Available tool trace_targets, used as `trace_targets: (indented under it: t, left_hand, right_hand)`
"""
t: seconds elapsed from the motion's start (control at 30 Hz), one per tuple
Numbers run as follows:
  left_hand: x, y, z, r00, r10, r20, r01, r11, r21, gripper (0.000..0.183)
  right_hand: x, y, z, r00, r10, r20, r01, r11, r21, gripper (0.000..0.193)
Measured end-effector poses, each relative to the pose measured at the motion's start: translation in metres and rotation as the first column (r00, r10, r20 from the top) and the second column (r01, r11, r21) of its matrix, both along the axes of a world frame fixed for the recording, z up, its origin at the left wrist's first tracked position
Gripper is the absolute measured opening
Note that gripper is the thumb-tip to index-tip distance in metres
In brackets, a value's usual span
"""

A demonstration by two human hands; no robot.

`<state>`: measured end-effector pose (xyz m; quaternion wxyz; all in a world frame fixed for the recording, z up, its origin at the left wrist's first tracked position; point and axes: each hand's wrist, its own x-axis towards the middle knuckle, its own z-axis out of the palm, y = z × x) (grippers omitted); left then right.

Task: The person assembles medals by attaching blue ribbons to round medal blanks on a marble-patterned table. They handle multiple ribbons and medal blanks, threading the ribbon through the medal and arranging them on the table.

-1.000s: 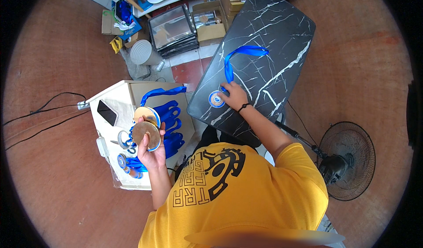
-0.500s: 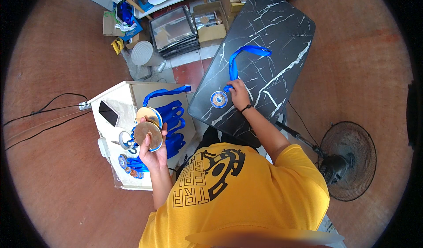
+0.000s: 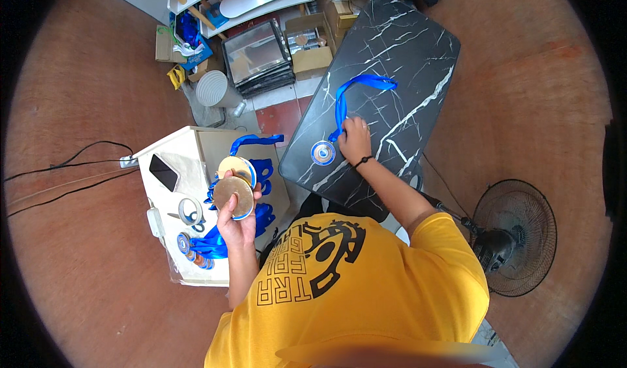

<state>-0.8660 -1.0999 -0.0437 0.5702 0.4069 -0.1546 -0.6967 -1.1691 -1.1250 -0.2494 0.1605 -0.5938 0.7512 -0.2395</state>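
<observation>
We see first the person's yellow shirt (image 3: 398, 296), which fills most of the lower part. Next comes the black table (image 3: 418, 54) with white veins, then the white cabinet (image 3: 212, 276) on the left and the fan (image 3: 513, 237) on the right; these three have kept their places, except that the whole view has tilted a little.

The left hand (image 3: 239, 227) is above the cabinet. It grasps a few gold-coloured medals (image 3: 234, 198), with the thumb lying on the face of the lower one. Compared with one second ago, we find this hand a little more to the right, so it covers more of the blue ribbons (image 3: 212, 245) behind it.

The right hand (image 3: 356, 139) is on the table. One second before, its fingers were over the edge of the single medal (image 3: 322, 152); now they are off it, and they are at the lower end of its blue ribbon (image 3: 339, 110). Whether they pinch this ribbon or only rest there, we cannot tell. The medal lies flat near the left edge of the table, its ribbon bending away above.

On the cabinet we notice the phone (image 3: 164, 172), and the tape roll (image 3: 181, 206) beside the scissors (image 3: 199, 226), both now less hidden.
</observation>
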Motion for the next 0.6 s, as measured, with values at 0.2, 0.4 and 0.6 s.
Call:
trace_targets:
  t: [0.2, 0.4, 0.6]
  left_hand:
    - [-0.005, 0.002, -0.002, 1.000, -0.009, 0.018, 0.008, 0.999, 0.036, 0.064]
    - [-0.002, 0.000, -0.003, 0.996, -0.083, -0.038, 0.084, 0.996, 0.016, 0.064]
    - [-0.006, -0.009, -0.002, 0.967, -0.161, -0.196, 0.159, 0.987, -0.024, 0.066]
  right_hand:
    - [0.053, 0.036, -0.003, 0.990, -0.132, -0.052, 0.142, 0.922, 0.360, 0.054]
    - [0.059, 0.027, -0.019, 0.914, -0.323, 0.244, 0.218, 0.901, 0.374, 0.045]
    - [0.044, 0.037, 0.069, 0.871, -0.087, 0.483, -0.035, 0.971, 0.237, 0.026]
